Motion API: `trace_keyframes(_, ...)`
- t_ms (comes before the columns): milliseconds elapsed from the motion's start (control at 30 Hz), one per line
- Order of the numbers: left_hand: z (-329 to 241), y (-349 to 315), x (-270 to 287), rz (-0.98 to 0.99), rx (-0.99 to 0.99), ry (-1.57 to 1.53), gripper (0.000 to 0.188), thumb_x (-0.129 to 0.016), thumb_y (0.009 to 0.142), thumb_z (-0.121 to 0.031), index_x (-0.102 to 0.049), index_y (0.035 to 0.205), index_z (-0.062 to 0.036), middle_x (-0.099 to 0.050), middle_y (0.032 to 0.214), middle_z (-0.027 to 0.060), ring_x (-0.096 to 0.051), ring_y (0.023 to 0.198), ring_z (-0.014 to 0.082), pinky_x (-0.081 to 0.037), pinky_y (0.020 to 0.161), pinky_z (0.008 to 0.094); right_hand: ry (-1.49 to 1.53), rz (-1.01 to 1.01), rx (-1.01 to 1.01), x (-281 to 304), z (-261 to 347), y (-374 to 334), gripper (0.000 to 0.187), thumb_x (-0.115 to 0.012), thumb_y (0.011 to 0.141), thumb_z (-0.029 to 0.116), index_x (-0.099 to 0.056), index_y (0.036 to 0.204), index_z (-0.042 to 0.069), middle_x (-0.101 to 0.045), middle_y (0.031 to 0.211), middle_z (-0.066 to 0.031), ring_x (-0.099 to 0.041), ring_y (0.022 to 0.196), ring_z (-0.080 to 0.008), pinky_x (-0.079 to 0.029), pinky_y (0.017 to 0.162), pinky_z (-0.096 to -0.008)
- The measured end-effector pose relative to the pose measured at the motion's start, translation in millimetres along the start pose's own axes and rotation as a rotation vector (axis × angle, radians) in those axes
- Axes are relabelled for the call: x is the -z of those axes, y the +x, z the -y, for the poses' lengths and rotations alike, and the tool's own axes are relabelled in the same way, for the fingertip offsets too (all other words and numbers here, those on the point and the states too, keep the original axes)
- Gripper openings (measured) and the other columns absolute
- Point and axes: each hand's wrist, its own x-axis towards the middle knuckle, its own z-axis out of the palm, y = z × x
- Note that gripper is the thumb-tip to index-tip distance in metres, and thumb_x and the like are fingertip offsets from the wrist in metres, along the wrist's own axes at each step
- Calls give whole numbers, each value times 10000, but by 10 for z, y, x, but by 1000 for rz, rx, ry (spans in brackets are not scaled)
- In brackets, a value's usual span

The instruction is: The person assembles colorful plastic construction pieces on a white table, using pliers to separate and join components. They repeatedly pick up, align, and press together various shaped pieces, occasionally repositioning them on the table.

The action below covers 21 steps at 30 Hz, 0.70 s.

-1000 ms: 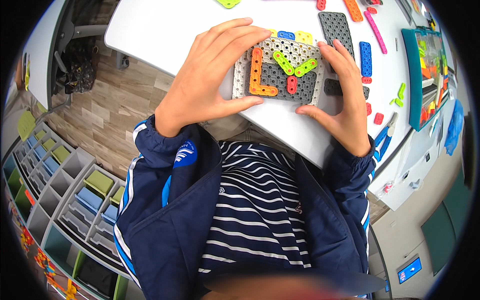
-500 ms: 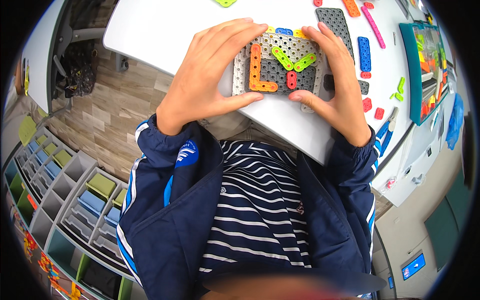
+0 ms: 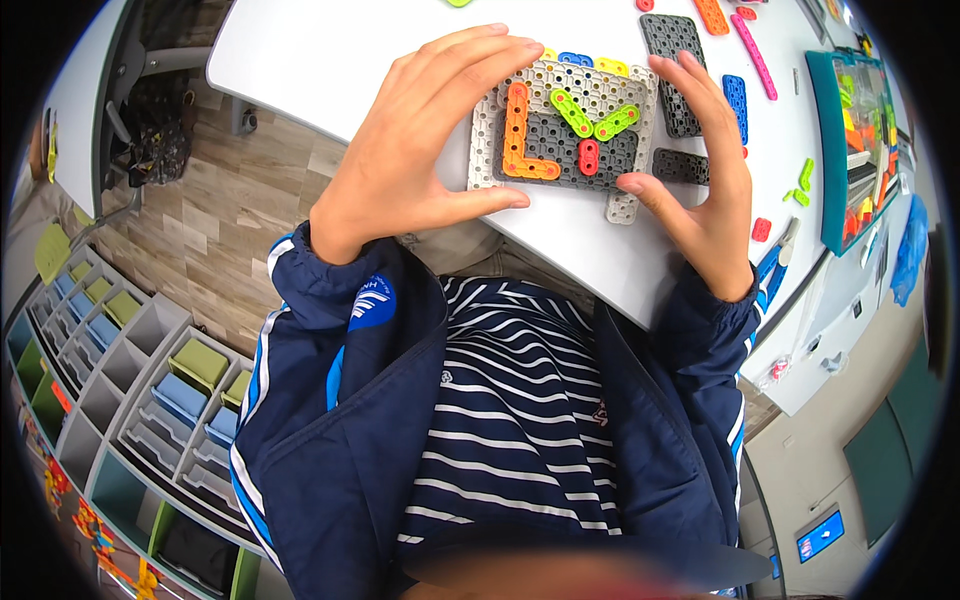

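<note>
A panel built of perforated plastic plates (image 3: 565, 105), light grey with a dark grey part, lies on the white table in front of me. On its face are an orange L-shaped piece (image 3: 517, 140), two green strips (image 3: 572, 113) spread in a V and a red strip (image 3: 588, 157) below them. Blue and yellow pieces line its far edge. My left hand (image 3: 415, 135) is open around the panel's left side, fingertips by the far corner; contact is unclear. Off the right edge, my right hand (image 3: 705, 180) is open and holds nothing. A light grey strip (image 3: 622, 207) juts toward me underneath.
To the right lie dark grey perforated plates (image 3: 672, 75), a blue plate (image 3: 735, 105), a pink strip (image 3: 754, 57), small green pieces (image 3: 804, 180) and blue-handled pliers (image 3: 778, 262). A teal box of parts (image 3: 850, 150) stands beyond. The near table edge runs beneath my hands.
My right hand has moved right and away from the panel's edge, its fingers opening wider. The panel sits slightly farther right. My left hand has hardly shifted.
</note>
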Motion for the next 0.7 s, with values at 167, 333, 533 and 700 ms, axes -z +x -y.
trace_keyframes(167, -31, 41, 141, -123, 17, -55, 746, -891, 751, -277, -625, 1400, -24, -637, 1415, 149, -565, 1349, 332, -468, 1056, 422, -94, -93, 28, 175, -60, -64, 711, -892, 767, 188, -619, 1406, 37, -635, 1448, -127, -503, 1439, -356, -394, 1174, -461)
trace_keyframes(333, 96, 266, 314, -177, 162, 129, 382, -707, 885, -21, -693, 1266, 5, -644, 1358, 201, -590, 1292, 369, -464, 1096, 424, -253, -162, -61, 366, -151, -194, 340, -789, 902, 122, -737, 1234, 73, -677, 1384, -108, -531, 1408, -343, -424, 1143, -444)
trace_keyframes(533, 437, 462, 234, -158, 58, 313, 336, -738, 873, -89, -716, 1201, -17, -699, 1213, 155, -658, 1101, 331, -520, 963, 413, -326, -184, -188, 642, -372, -450, 302, -752, 930, 127, -730, 1222, 57, -689, 1317, -130, -572, 1340, -343, -439, 1117, -432)
trace_keyframes(700, 230, 508, 274, -145, 118, 318, 241, -773, 906, -105, -766, 1141, -54, -725, 1100, 73, -629, 965, 203, -505, 847, 331, -406, -331, -372, 926, -661, -799, 330, -783, 922, 161, -723, 1224, 42, -702, 1262, -167, -638, 1221, -321, -479, 1051, -396)
